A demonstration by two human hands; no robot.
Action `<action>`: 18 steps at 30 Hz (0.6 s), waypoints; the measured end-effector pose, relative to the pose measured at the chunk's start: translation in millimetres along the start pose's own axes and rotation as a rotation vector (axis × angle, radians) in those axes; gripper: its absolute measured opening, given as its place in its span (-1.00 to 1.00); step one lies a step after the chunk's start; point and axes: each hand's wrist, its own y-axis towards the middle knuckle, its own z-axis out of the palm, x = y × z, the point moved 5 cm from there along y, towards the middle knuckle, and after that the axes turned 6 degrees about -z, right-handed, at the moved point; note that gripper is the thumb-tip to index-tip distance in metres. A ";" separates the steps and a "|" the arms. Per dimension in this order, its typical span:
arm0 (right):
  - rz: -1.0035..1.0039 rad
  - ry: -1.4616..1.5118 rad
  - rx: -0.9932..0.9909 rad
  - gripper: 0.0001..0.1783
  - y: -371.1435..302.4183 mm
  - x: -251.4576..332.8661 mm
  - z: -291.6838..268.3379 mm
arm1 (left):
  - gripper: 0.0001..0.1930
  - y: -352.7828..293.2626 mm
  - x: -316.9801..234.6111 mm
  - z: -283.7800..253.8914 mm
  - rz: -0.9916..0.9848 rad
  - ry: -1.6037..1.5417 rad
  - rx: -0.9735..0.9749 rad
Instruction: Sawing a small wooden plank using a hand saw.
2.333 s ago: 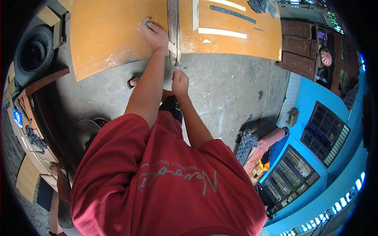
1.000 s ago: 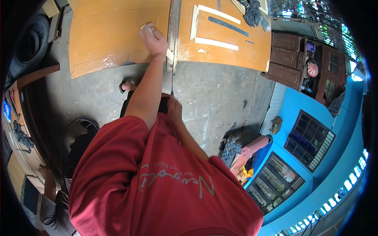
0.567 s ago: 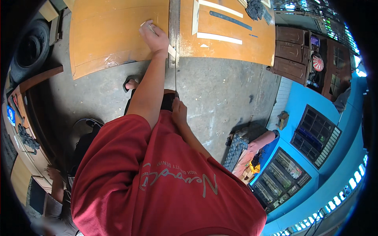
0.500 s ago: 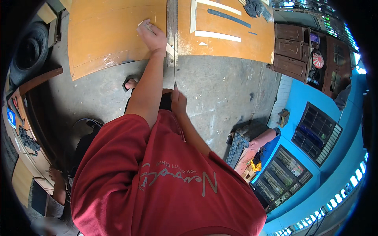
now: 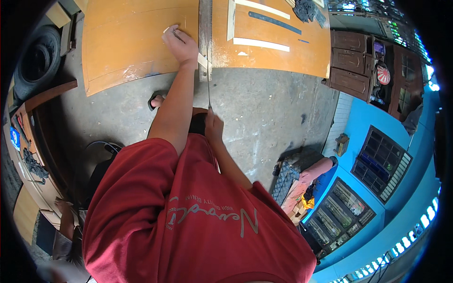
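Note:
My left hand (image 5: 181, 45) presses down on a large orange board (image 5: 137, 42), with a small pale stick (image 5: 169, 29) caught between its fingers. Right beside the wrist, a narrow grey wooden strip (image 5: 205, 23) runs along the gap between this board and a second orange board (image 5: 278, 52). My right hand (image 5: 213, 127) is close to my body, shut on the near end of a thin saw blade (image 5: 208, 92) seen edge-on. The blade reaches up to the strip's near end, where a small pale wood offcut (image 5: 204, 61) sits.
Pale wood strips (image 5: 261, 45) and a dark ruler (image 5: 274, 22) lie on the second board. There is a tyre (image 5: 35, 61) at the left, dark wooden cabinets (image 5: 351, 61) at the right, and a black crate (image 5: 287, 175) on the concrete floor (image 5: 264, 113). A sandalled foot (image 5: 158, 100) stands below the board.
My right hand has drawn back along the blade line toward my body since the earliest frame, then stayed about there. My left hand has kept its place on the board.

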 end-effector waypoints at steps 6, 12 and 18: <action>-0.012 0.034 0.053 -0.30 97.8 47.6 17.4 | -0.79 -4.7 -3.2 2.8 0.032 0.004 0.002; -0.046 -0.018 0.008 -0.34 -14.3 9.8 -6.7 | -0.79 -2.9 0.9 -3.5 0.027 0.018 -0.020; 0.049 0.232 0.060 -0.26 82.7 19.2 17.9 | -0.78 -2.5 -3.6 6.6 0.032 0.003 0.018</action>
